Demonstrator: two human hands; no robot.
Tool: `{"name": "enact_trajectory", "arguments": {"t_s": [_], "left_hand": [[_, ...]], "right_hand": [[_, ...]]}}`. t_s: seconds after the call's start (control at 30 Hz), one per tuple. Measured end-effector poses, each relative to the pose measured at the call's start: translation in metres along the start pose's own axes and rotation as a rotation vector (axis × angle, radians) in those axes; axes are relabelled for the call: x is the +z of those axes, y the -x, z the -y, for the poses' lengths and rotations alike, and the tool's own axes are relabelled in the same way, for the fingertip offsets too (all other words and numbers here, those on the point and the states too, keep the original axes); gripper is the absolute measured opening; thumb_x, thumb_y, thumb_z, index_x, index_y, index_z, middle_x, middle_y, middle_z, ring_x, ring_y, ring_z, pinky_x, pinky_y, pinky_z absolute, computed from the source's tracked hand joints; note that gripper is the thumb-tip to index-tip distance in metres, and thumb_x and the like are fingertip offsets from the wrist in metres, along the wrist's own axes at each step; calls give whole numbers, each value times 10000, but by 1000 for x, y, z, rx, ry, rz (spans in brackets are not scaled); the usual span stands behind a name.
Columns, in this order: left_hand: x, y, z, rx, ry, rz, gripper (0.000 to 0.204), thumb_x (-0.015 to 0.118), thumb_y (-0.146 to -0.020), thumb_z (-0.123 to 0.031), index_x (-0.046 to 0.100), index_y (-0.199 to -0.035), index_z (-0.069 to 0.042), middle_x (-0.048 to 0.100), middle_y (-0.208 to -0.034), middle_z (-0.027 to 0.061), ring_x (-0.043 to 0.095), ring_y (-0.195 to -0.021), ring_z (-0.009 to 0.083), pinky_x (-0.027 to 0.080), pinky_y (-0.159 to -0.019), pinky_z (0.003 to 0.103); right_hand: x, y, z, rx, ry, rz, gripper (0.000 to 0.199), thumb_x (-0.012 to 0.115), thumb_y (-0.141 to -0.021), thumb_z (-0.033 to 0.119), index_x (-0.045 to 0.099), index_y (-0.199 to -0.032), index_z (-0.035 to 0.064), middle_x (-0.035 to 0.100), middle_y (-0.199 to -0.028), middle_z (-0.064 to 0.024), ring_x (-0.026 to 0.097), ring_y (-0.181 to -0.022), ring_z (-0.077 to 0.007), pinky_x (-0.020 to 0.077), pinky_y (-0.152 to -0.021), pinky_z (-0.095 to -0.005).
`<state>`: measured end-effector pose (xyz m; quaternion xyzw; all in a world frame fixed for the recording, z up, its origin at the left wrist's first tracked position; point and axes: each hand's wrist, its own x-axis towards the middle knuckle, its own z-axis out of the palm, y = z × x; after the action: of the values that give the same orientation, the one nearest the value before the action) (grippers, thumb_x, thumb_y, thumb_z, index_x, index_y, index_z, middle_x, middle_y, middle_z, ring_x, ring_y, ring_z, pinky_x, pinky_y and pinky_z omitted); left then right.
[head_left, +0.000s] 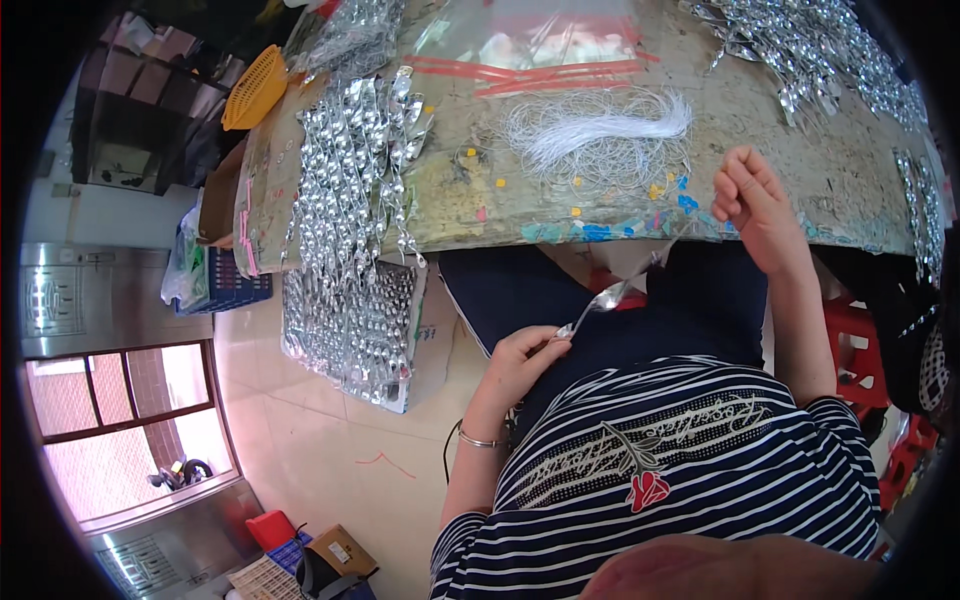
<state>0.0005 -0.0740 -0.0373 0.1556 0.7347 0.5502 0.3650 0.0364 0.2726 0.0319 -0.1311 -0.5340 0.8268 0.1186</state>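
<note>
A shiny silver twisted foil strip (612,296) hangs in front of my lap, its lower end pinched between the thumb and fingers of my left hand (527,362). From there it slants up to the right, and its far end blurs near the table edge. Raised over the front edge of the table, my right hand (752,202) has its fingers curled closed. Anything between those fingers is too small to make out. A loose bundle of white string (600,130) lies on the worn table (460,215), to the left of my right hand.
Many silver twisted strips (350,170) drape over the table's left edge, above a packed bag of them (350,340). More strips (830,60) lie at the far right. Clear plastic bags (540,40) and a yellow basket (255,88) are at the back. Red stools (855,355) stand right.
</note>
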Motion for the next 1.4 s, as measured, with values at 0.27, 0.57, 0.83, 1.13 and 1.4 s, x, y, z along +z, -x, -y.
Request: {"name": "enact_trajectory", "arguments": {"t_s": [0.27,0.57,0.83,1.13,1.4], "left_hand": [[-43,20,-7,42,-144,-284,119,687,-865,-109,712,-923,-7,637,-748,0,538,-646,44,422,-562,194],[-136,3,-19,279,-543,-949,186,597,-916,-114,653,-1020,30,600,-807,52,545,-738,110,413,-654,240],[-219,-40,-56,346,-983,-1063,314,500,-935,-71,570,-1222,35,598,-1006,184,561,-927,314,427,-847,385],[-247,-85,-52,273,-1305,-1026,367,539,-830,11,580,-1195,15,606,-1045,256,570,-953,398,445,-831,452],[-179,-65,-60,616,-1172,-1190,339,541,-878,1,585,-1211,42,577,-1177,242,555,-1057,360,432,-922,419]], "right_hand": [[-4,-17,3,3,68,-14,124,477,-1003,214,506,-998,94,463,-777,38,426,-653,-43,410,-649,-227],[15,-16,-11,82,107,71,163,485,-1000,209,532,-1082,75,527,-856,15,513,-754,-62,460,-745,-246],[18,-5,-10,160,178,91,147,497,-992,189,544,-1048,61,539,-883,2,520,-791,-79,458,-761,-240],[11,-2,-14,143,243,46,139,527,-979,183,560,-1016,54,551,-854,9,531,-776,-78,458,-748,-227],[-23,-22,-9,55,539,-124,185,537,-954,209,594,-1004,40,578,-857,11,527,-772,-70,449,-715,-234]]}}
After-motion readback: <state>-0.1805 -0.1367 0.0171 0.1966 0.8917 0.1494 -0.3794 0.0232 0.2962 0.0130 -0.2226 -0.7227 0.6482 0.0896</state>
